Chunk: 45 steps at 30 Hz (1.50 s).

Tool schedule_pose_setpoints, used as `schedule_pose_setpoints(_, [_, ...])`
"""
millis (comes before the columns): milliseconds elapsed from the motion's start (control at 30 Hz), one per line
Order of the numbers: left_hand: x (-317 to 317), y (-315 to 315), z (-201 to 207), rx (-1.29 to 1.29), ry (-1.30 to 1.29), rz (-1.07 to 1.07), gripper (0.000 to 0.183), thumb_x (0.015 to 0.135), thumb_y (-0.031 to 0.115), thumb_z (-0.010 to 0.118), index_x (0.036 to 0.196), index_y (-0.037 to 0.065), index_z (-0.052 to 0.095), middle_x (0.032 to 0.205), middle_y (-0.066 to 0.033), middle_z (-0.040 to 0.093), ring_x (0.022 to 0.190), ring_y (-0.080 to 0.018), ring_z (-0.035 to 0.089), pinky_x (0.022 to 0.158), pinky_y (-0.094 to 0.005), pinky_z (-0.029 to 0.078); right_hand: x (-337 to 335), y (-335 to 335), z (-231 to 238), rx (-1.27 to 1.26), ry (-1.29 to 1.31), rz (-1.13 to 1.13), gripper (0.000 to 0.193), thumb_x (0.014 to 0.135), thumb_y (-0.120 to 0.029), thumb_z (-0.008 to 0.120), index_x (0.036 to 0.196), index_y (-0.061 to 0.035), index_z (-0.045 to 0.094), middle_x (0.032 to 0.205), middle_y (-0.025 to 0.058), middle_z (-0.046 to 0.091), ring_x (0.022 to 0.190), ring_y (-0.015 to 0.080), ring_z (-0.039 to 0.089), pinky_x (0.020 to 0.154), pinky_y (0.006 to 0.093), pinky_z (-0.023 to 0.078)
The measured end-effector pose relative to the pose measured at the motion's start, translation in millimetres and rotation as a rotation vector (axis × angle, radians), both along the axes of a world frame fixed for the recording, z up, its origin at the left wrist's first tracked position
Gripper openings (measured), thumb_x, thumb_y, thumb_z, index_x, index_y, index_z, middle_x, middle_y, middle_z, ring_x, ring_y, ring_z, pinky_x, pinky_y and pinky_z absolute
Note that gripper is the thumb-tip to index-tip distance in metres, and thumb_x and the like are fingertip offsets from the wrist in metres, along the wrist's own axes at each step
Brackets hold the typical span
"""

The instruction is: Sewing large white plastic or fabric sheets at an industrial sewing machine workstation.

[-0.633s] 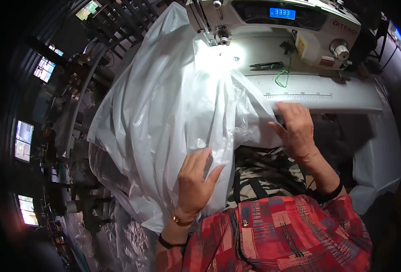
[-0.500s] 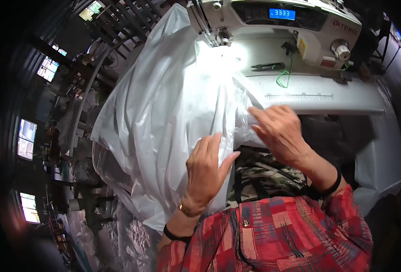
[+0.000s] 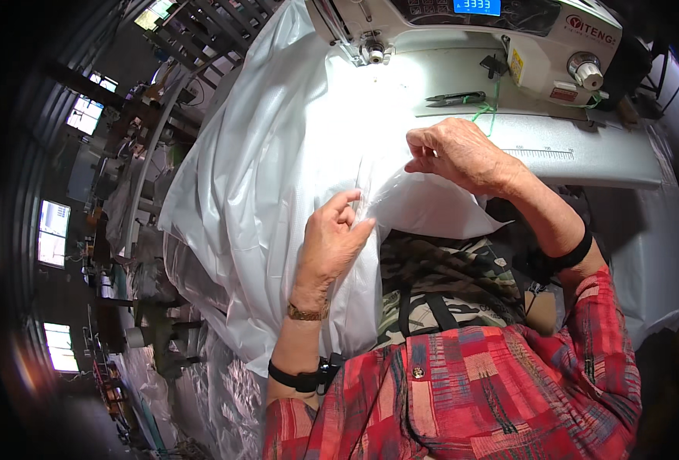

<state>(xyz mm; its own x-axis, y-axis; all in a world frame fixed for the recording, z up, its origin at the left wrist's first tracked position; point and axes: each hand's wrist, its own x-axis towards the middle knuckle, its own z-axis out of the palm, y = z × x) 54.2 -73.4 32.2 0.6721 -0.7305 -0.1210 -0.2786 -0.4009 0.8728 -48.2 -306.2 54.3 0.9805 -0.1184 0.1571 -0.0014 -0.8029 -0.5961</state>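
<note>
At the sewing machine (image 3: pixel 539 57), white plastic sheeting (image 3: pixel 255 176) lies beneath the left hand (image 3: pixel 332 239), pinching a fold, and right hand (image 3: pixel 461 153), pinching an edge.

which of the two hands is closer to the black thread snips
The right hand, just below the thread snips in the picture. The left hand is farther off, lower and to the left, against the white sheeting.
</note>
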Motion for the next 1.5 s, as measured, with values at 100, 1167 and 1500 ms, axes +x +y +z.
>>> schedule_pose_setpoints(100, [-2.3, -13.5, 2.0, 0.061, -0.323, -0.002, 0.036, 0.083, 0.011, 0.070, 0.114, -0.006, 0.060, 0.059, 0.0052, 0.047, 0.055, -0.0040, 0.041, 0.050, -0.0218, 0.035, 5.9, 3.3, -2.1, -0.196, -0.192, 0.017, 0.026, 0.083, -0.023, 0.070, 0.077, -0.0025, 0.055, 0.077, 0.0130, 0.062, 0.076, 0.0330, 0.062, 0.065, 0.0429, 0.048])
schedule_pose_setpoints(1167, [32.1, -68.2, -18.0, -0.517, 0.325, 0.094, 0.008, 0.082, 0.003, 0.075, 0.080, -0.001, 0.068, 0.073, 0.0013, 0.064, 0.063, -0.0033, 0.052, 0.058, -0.0176, 0.042, 21.9, 34.9, -35.0, 0.214, -0.527, -0.365, 0.011, 0.080, -0.010, 0.068, 0.080, -0.0033, 0.058, 0.069, 0.0092, 0.063, 0.064, 0.0262, 0.062, 0.067, 0.0373, 0.048])
schedule_pose_setpoints(1500, [34.7, -67.7, -28.1, -0.572, 0.487, 0.087, 0.002, 0.085, -0.002, 0.068, 0.084, -0.002, 0.067, 0.074, -0.0013, 0.065, 0.066, -0.0048, 0.056, 0.062, -0.0180, 0.045, 19.3, 43.3, -44.2, -0.217, -0.789, -0.114, 0.021, 0.073, -0.002, 0.070, 0.087, -0.0064, 0.056, 0.076, 0.0057, 0.056, 0.072, 0.0236, 0.057, 0.084, 0.0393, 0.042])
